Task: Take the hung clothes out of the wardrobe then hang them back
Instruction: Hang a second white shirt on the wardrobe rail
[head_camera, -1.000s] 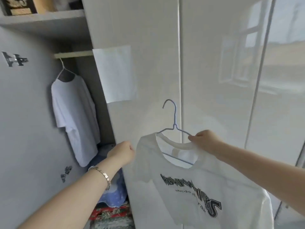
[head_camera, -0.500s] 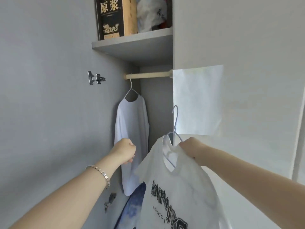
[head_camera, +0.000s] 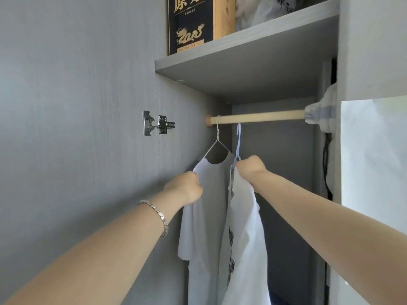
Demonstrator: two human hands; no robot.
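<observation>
Pale wood forms the round rod [head_camera: 264, 116] across the wardrobe, and both our arms stretch up toward it. Our right hand [head_camera: 250, 168] is raised just beneath it, fingers grasping the neck of a thin blue wire hanger [head_camera: 238, 139]. Its hook reaches the rod, though we cannot tell whether it sits over it. From it a white printed T-shirt [head_camera: 242, 238] hangs edge-on, soft and creased, with black lettering.

Our left hand [head_camera: 187, 189], lower and further left, has its fingers clenched into a fist in front of the shoulder of a plain white T-shirt [head_camera: 209, 205]. That shirt hangs on a white wire hanger [head_camera: 218, 139] hooked over the rod's left end. A metal link bracelet [head_camera: 158, 213] circles the left wrist.

Grey wood-grain panels surround us, with a steel hinge [head_camera: 157, 124] on the left one. Above, a grey shelf [head_camera: 242, 69] carries a black box [head_camera: 190, 23] printed in gold. A bunched striped cloth [head_camera: 321, 113] wraps the rod's right end.
</observation>
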